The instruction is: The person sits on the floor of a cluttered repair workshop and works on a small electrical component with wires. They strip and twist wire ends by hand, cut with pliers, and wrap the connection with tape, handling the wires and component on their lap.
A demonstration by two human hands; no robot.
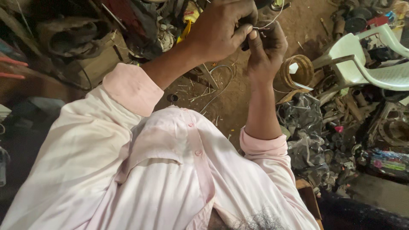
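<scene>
My left hand (219,30) and my right hand (266,49) meet near the top middle of the head view, above a dirt floor (238,98). Together they pinch a thin pale wire (272,19) that curls up past the frame's top edge. A small dark tool (246,42) shows between the fingers; which hand grips it I cannot tell. Both pink shirt sleeves are rolled back from the forearms. The fingertips of both hands touch each other around the wire.
A round coil of brownish wire (298,72) lies right of my right hand. A pale plastic chair (370,59) stands at the right. Dark scrap parts and crumpled black plastic (304,123) pile below it. Cluttered metal junk (128,30) fills the upper left. Cut wire bits litter the floor.
</scene>
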